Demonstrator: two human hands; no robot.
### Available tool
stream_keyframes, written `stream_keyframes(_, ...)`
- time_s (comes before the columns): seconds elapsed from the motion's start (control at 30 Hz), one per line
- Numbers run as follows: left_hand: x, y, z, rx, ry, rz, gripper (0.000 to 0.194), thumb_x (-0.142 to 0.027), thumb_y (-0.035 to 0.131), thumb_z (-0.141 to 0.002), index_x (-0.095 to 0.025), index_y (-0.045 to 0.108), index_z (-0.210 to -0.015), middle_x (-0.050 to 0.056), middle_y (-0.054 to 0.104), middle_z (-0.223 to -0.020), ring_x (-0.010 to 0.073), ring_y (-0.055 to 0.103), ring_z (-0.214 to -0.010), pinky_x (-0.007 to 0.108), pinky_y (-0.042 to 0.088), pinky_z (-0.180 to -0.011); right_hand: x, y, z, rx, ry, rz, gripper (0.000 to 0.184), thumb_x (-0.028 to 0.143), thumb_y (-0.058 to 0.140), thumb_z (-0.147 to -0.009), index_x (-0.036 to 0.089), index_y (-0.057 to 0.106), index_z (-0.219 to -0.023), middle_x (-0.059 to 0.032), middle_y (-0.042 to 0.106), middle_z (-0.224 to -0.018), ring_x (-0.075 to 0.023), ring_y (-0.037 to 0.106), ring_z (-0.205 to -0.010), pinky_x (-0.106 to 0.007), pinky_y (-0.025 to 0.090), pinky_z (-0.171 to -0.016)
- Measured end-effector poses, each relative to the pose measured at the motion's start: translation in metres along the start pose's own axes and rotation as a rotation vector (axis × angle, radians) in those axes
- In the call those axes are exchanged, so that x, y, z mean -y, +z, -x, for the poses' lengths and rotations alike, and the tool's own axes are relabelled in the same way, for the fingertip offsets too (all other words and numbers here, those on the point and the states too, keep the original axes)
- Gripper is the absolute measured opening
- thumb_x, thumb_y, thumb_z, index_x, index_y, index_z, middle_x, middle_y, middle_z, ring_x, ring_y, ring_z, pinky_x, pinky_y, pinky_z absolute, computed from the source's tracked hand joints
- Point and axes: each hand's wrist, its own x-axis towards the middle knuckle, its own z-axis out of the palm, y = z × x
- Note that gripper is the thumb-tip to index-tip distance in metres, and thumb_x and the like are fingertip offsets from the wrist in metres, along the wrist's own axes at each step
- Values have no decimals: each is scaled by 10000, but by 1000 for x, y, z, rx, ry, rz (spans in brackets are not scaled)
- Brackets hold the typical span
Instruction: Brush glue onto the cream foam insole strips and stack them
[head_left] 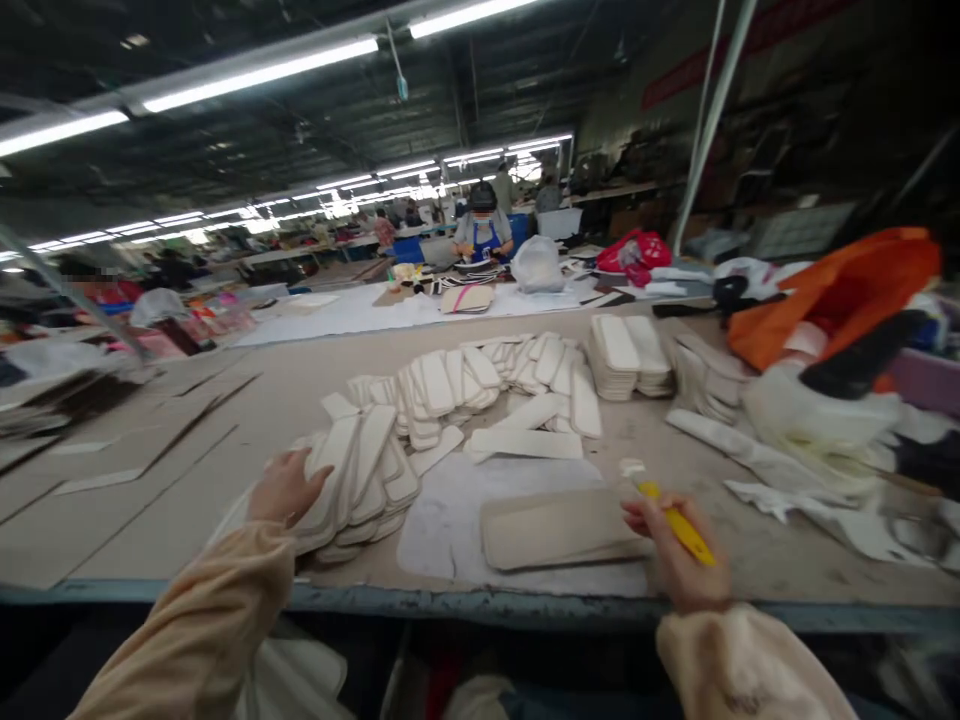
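Note:
My right hand (686,560) grips a brush with a yellow handle (686,530); its whitish head points away from me. Just left of that hand lies a flat grey-beige panel with rounded corners (559,525), on a stained white sheet (435,530). At the left, my left hand (289,487) rests on the edge of a fanned pile of off-white rounded panels (356,470), thumb and fingers apart. Behind the sheet, more such panels (450,385) overlap in a curved row, and one panel (529,443) lies crosswise in front of them.
Neat stacks of panels (619,360) stand at the back right. Further right are an orange bag (832,290), a translucent plastic bag (817,420) and white scraps (817,515). Large flat boards (142,430) lie at left. Across the table a person in a blue apron (484,240) works.

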Motion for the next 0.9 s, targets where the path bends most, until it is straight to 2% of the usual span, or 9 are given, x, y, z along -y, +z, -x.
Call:
stream_keyframes(0.03,-4,15,9,-21,134,-65,607,-526,608,-666,-115,556,-1111,195,497,-1294,401,347,-1283,527,251,-1060,1,0,0,-1,-13,30,374,540,676,-700,218,516,-803,-23,664,-674,-168,618,-558,-302,541,-561)
stream_keyframes(0.1,-19,50,35,33,404,-77,563,-511,547,-757,-136,539,-1178,160,521,-1284,328,443,-1234,466,308,-1064,1,1,0,28,-42,93,370,568,614,-745,208,539,-787,-10,613,-605,-144,548,-497,-278,482,-496)
stream_keyframes(0.2,-49,108,84,272,736,58,615,-491,585,-773,-195,462,-1298,121,489,-1353,279,397,-1290,439,332,-1078,0,5,3,136,-57,99,392,597,549,-775,207,547,-813,19,505,-511,-135,445,-441,-272,364,-421)
stream_keyframes(0.27,-66,142,109,388,831,127,735,-487,652,-723,-202,406,-1354,135,452,-1389,294,353,-1321,469,324,-1085,-2,10,8,216,-25,74,404,607,512,-792,210,546,-860,39,441,-480,-134,395,-419,-273,305,-410)
stream_keyframes(0.37,-77,173,126,473,815,181,838,-458,716,-661,-200,373,-1380,155,451,-1384,315,369,-1306,508,335,-1070,-4,21,19,309,43,66,399,597,477,-819,209,552,-875,54,386,-458,-128,346,-405,-270,254,-415)
stream_keyframes(0.47,-74,185,126,483,780,204,841,-459,725,-648,-196,387,-1372,160,487,-1345,321,417,-1266,515,353,-1052,-6,36,33,367,100,41,381,578,478,-831,206,561,-852,60,368,-448,-120,325,-408,-262,232,-420)
stream_keyframes(0.7,-69,187,126,486,754,213,819,-428,699,-679,-176,354,-1377,158,509,-1325,318,448,-1238,516,340,-1061,-10,69,50,549,171,62,332,535,477,-858,214,556,-828,62,421,-461,-108,367,-417,-243,283,-428)
stream_keyframes(0.8,-70,188,128,474,745,198,864,-400,692,-693,-176,271,-1413,149,541,-1295,305,460,-1234,515,327,-1072,-15,72,48,608,146,182,277,480,465,-882,226,560,-827,55,457,-478,-128,425,-449,-250,336,-465)
stream_keyframes(0.9,-70,189,128,453,776,163,854,-374,680,-702,-180,259,-1419,143,548,-1298,303,473,-1229,518,310,-1084,-18,66,41,542,114,278,255,453,472,-878,234,564,-786,54,451,-469,-144,450,-455,-265,368,-488)
